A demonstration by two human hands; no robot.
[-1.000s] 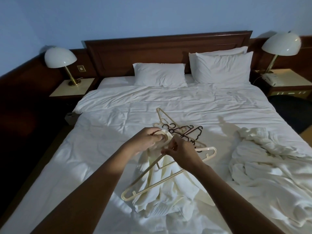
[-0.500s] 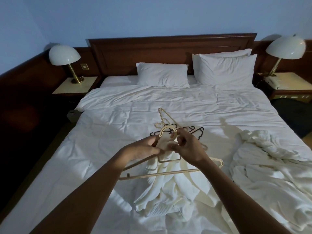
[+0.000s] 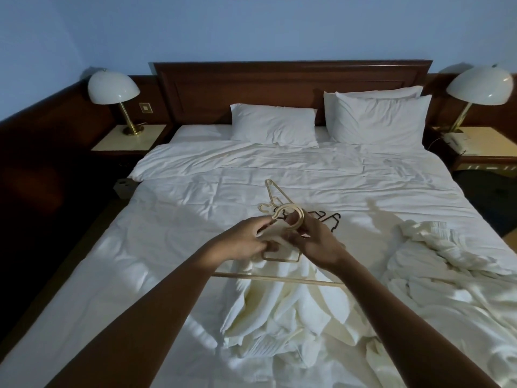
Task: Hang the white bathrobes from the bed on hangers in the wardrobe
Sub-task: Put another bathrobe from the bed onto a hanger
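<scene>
Blue wall (image 3: 251, 29), wooden headboard (image 3: 291, 79), left lamp (image 3: 113, 86) apparently unlit

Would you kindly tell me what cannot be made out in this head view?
Head view:
wardrobe: outside the frame.
cream hanger shoulders: hidden by left hand, right hand and bathrobe.
black hangers: count unclear, behind right hand.
second bathrobe: cut by right edge.

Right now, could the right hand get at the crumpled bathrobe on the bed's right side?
Probably yes: the crumpled bathrobe lies just beside the right hand with only bare bedding between, though that hand grips the cream hanger and must let go first.
</scene>
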